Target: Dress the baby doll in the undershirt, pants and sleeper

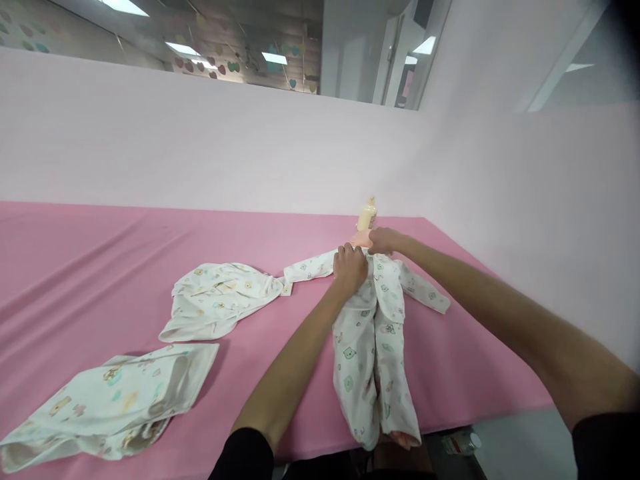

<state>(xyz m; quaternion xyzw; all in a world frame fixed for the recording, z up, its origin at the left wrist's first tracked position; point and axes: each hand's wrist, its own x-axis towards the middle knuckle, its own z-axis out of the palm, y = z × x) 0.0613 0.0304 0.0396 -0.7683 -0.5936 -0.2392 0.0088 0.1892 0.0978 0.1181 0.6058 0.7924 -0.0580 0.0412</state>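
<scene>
A baby doll (361,238) lies on its back, its peach head pointing away from me and a foot showing at a trouser cuff. It wears a white printed baby top (390,287) and matching trousers (354,350), with both sleeves spread out sideways. My left hand (350,268) is closed on the top's front near the collar. Beside the doll's neck, my right hand (384,240) pinches the other side of the collar. My hands hide most of the neckline and part of the head.
The pink-covered table (280,393) bears a white printed cloth garment (220,300) touching the left sleeve. A folded printed cloth (110,403) lies nearer left. Behind the doll's head stands a cream pump bottle (367,215). Pale walls (200,140) border the back and right.
</scene>
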